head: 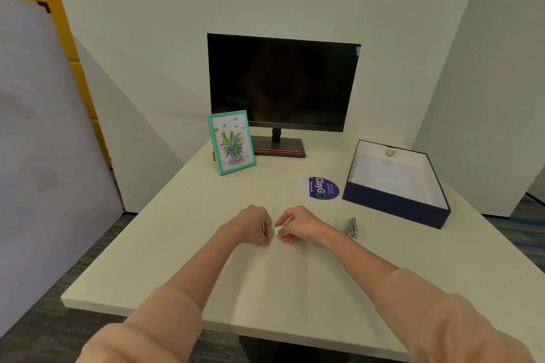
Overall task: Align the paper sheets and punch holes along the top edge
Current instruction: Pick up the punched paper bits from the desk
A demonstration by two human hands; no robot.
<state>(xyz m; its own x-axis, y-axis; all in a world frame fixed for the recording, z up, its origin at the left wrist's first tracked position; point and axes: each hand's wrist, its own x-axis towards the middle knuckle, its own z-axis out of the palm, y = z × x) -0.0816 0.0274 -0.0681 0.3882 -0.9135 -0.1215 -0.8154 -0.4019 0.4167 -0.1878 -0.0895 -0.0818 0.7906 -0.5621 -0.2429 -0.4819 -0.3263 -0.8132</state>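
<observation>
1. I see both hands close together over the middle of the desk [182,244]. The left hand [253,224] is curled shut, its fingertips turned toward the right hand [298,225].
2. The right hand is also curled and pinches a small white scrap [278,229] between thumb and fingers. The scrap sits in the gap between the two hands; I cannot tell whether the left hand touches it.
3. The scrap is too small for me to read its long axis or which way it points. I cannot make out any paper sheets against the pale desk.
4. Just to the right of the right hand lies a small metal hole punch [351,227], its long axis running away from me, apart from the wrist.
5. Farther right and beyond the hands sits an open dark blue box [395,206] with a white inside; a small round object [390,153] rests near its far wall.
6. Beyond the right hand, between it and the box, a round purple sticker [323,188] lies flat.
7. Beyond the left hand a green picture frame [231,141] stands upright, with a dark monitor [283,82] behind it.
</observation>
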